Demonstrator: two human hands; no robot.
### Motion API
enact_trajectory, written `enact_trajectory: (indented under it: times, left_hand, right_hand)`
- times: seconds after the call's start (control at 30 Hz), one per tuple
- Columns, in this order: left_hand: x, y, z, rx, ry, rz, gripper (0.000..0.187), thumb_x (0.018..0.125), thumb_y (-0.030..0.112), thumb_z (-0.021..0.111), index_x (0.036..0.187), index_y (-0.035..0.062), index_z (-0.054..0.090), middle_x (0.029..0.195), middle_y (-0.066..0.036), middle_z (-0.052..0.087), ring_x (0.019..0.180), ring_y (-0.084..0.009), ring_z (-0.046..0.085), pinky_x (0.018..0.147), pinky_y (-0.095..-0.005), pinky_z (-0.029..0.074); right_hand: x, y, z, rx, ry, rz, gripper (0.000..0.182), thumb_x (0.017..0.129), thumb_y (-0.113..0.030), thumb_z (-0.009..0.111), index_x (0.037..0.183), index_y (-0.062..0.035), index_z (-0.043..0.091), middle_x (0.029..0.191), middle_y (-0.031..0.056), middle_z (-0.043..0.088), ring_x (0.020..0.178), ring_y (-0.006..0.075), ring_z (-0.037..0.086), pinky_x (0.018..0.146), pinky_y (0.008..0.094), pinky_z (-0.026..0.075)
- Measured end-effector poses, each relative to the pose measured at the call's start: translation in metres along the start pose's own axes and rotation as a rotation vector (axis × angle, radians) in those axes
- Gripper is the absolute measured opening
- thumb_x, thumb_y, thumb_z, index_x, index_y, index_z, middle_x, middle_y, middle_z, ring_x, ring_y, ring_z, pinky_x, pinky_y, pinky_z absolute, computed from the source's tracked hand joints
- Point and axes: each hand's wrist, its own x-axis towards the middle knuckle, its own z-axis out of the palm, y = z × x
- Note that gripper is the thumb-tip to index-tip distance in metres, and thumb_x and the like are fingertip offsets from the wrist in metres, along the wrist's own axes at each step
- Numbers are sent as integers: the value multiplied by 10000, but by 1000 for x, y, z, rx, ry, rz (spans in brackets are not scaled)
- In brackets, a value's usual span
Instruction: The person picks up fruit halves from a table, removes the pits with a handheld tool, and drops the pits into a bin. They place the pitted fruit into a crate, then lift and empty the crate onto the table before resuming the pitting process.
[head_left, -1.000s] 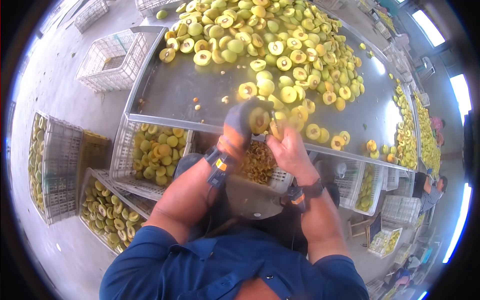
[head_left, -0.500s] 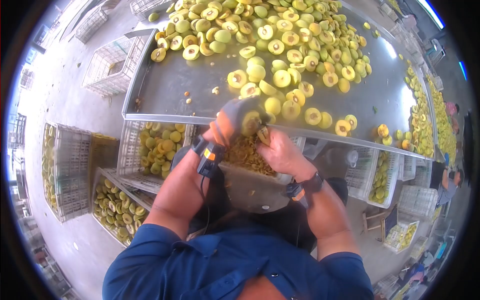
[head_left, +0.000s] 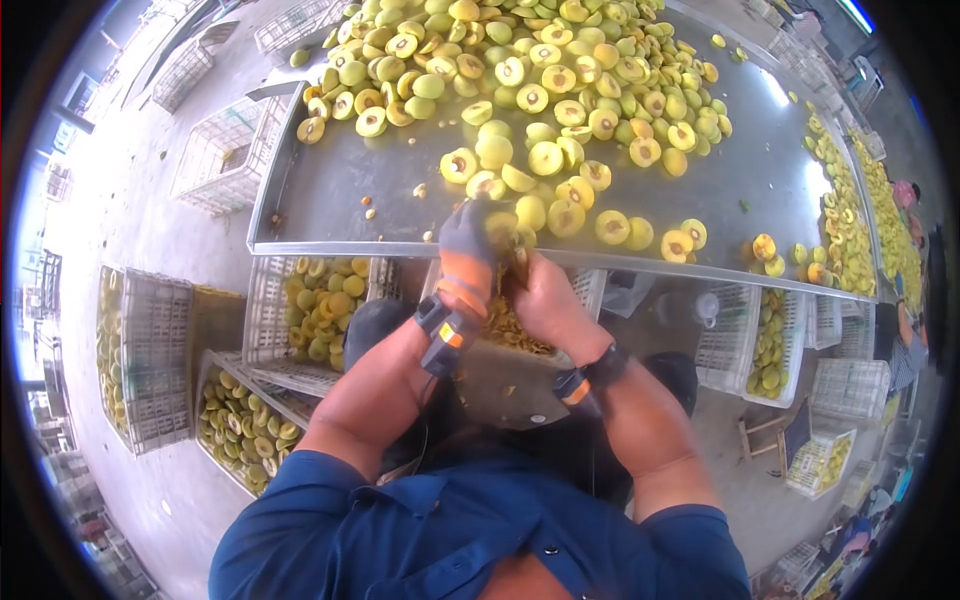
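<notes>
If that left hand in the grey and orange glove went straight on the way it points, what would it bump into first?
Probably a round, yellow-green fruit half, lying just beyond the left hand on the grey metal table. The hand's height is unclear, so it might pass above.

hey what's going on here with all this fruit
A person works at a metal table piled with fruit halves. The gloved left hand holds a blurred fruit by the table's edge, while the bare right hand grips what looks like a small tool close beside it. Scraps lie below the hands.
</notes>
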Motion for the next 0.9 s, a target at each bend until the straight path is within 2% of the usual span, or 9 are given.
enact_trajectory:
  times: [0.1, 0.23, 0.33, 0.4, 0.47, 0.53, 0.7, 0.8, 0.9]
  left_hand:
    - [-7, -10, 7, 167, 23, 86, 344, 903, 41, 719, 1232, -36, 658, 1070, -205, 724, 951, -354, 701, 837, -407, 561]
    - [-7, -6, 18, -463, 80, -360, 392, 891, 56, 722, 1266, -26, 644, 1073, -213, 722, 965, -396, 694, 845, -426, 560]
    - [-7, -4, 17, -338, 34, -256, 379, 882, 32, 708, 1252, -24, 649, 1066, -192, 726, 961, -370, 703, 850, -410, 571]
    - [-7, -20, 15, 61, -31, 60, 327, 899, -34, 648, 1225, -24, 661, 1060, -147, 727, 951, -303, 717, 847, -392, 585]
    - [4, -14, -1, 38, -97, 214, 341, 876, -17, 658, 1217, -19, 663, 1038, -150, 739, 935, -337, 719, 842, -413, 585]
    - [12, -4, -13, -49, -149, 314, 352, 856, 0, 668, 1208, -14, 666, 1017, -151, 749, 924, -363, 720, 839, -429, 584]
    - [20, -4, -23, -142, -193, 582, 291, 837, 54, 737, 1127, 54, 707, 974, -136, 745, 814, -343, 715, 720, -413, 577]
    - [16, -3, -25, -209, -412, 456, 221, 853, 68, 725, 1073, 41, 715, 972, -127, 747, 796, -340, 715, 727, -414, 572]
    - [0, 6, -21, -358, -520, 38, 239, 883, 77, 700, 1120, 47, 703, 945, -123, 742, 798, -349, 715, 737, -426, 577]
  right_hand:
    - [-3, 4, 6, -116, 56, -132, 249, 961, -57, 592, 1190, 41, 602, 936, 271, 701, 884, 413, 683, 803, 467, 534]
    - [2, 7, 1, 156, -95, -168, 257, 971, -79, 589, 1204, 29, 598, 1026, 312, 686, 963, 482, 667, 863, 487, 536]
    - [4, 5, -1, 229, -131, -165, 275, 976, -88, 605, 1219, 39, 597, 1099, 256, 705, 1036, 428, 658, 937, 476, 516]
    - [3, -4, -17, 322, -270, -35, 169, 1012, -127, 629, 1122, -2, 606, 905, 153, 672, 726, 250, 604, 671, 407, 489]
    - [-4, -14, -31, 497, -396, 135, 122, 1036, -149, 635, 1064, -36, 598, 776, 75, 618, 546, 136, 540, 513, 346, 445]
    - [-12, -22, -37, 745, -511, 344, 104, 1049, -154, 623, 1043, -63, 573, 710, 23, 543, 498, 86, 465, 464, 293, 387]
    - [-24, -20, -29, 708, -570, 334, 105, 1069, -150, 591, 1066, -49, 561, 649, -11, 505, 490, 101, 483, 446, 301, 403]
    - [-30, -23, -24, 533, -540, 240, 102, 1072, -142, 583, 1046, -46, 561, 655, -17, 501, 495, 106, 496, 439, 306, 404]
    - [-43, -20, -18, 501, -497, 214, 96, 1066, -133, 581, 1015, -54, 559, 644, -15, 494, 484, 109, 485, 440, 311, 402]
